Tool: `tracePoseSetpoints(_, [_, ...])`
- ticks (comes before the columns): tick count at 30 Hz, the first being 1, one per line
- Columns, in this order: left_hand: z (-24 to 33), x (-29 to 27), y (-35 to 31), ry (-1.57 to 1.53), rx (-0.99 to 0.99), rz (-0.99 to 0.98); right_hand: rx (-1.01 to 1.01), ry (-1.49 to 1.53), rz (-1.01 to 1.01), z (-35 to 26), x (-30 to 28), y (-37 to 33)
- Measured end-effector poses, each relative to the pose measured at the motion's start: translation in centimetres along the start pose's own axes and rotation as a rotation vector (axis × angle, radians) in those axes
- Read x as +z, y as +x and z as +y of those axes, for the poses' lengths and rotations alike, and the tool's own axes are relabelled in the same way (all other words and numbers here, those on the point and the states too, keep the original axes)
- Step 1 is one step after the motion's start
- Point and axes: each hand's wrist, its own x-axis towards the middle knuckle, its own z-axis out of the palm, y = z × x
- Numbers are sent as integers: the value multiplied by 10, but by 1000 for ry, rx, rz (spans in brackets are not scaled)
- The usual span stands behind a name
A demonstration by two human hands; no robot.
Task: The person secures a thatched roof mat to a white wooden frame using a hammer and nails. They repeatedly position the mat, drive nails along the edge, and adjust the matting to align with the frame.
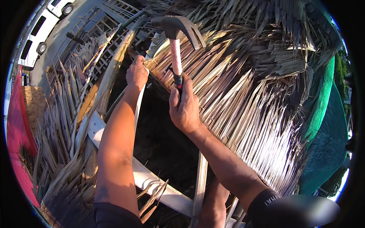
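At ten o'clock, at the rim, a white vehicle (36, 36) is seen parked on grey pavement, with a second white one (61, 6) just above it. A red sheet (17, 133) runs down the nine o'clock edge, beside a small woven panel (34, 100). No packages, labels or signs can be made out.

Loose dry palm fronds (62, 125) are piled at eight o'clock, over a wooden lattice frame (89, 41). A pale wooden batten (146, 178) crosses the dark roof opening toward six o'clock.

The left hand (137, 72), just above centre, is closed on the edge of the thatch at eleven o'clock; what lies within the fingers cannot be told. A pale strap (139, 106) hangs beside that wrist.

The right hand (185, 106), at centre, is clamped around the lower handle of a hammer (175, 41). The hammer is held upright, its dark claw head at twelve o'clock, above the thatch edge and just right of the left hand.

Layered dry palm thatch (247, 98) fills the field from one to five o'clock. A green tarpaulin (323, 114) is seen at three o'clock.
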Motion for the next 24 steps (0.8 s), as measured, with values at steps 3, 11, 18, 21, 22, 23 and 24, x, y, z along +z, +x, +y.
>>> tracePoseSetpoints(3, [-3, -1, -4, 61, -49, -26, 270, -380, -417, 0, 12, 19])
tracePoseSetpoints(11, [0, -5, -12, 49, -176, 98, -120, 222, 220, 13, 5, 8])
tracePoseSetpoints(18, [13, -13, -15, 128, -301, -64, -205, -64, 92, 28, 22, 32])
tracePoseSetpoints(21, [14, -17, -16, 98, -321, -30, -192, 118, 220, 28, 22, 27])
tracePoseSetpoints(22, [14, -17, -18, 127, -301, -21, 37, -152, -64, 26, 21, 22])
tracePoseSetpoints(23, [15, -17, -18, 164, -310, -41, 263, -455, -403, 23, 15, 19])
tracePoseSetpoints(24, [16, -17, -21, 208, -375, -218, 268, -474, -369, 19, 11, 14])
